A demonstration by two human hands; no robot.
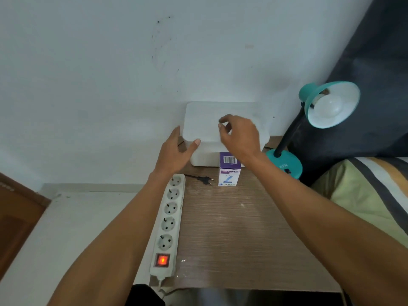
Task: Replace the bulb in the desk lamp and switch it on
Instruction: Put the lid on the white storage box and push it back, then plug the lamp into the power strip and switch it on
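A teal desk lamp (331, 104) stands at the table's far right on a round teal base (287, 162), its shade facing me with a white bulb (329, 106) inside, unlit. Its black plug (206, 180) lies loose on the wooden table beside the white power strip (169, 221), whose red switch (162, 260) glows. A purple and white bulb box (229, 170) stands in front of a white container (220, 129). My left hand (176, 151) is open at the container's left corner. My right hand (239, 135) hovers over it with fingers loosely curled, holding nothing.
The wooden table (238, 228) abuts a pale wall. A dark pillow (364, 74) and a striped bed cover (364, 191) lie at the right. A brown door (17, 217) is at the lower left over a white floor.
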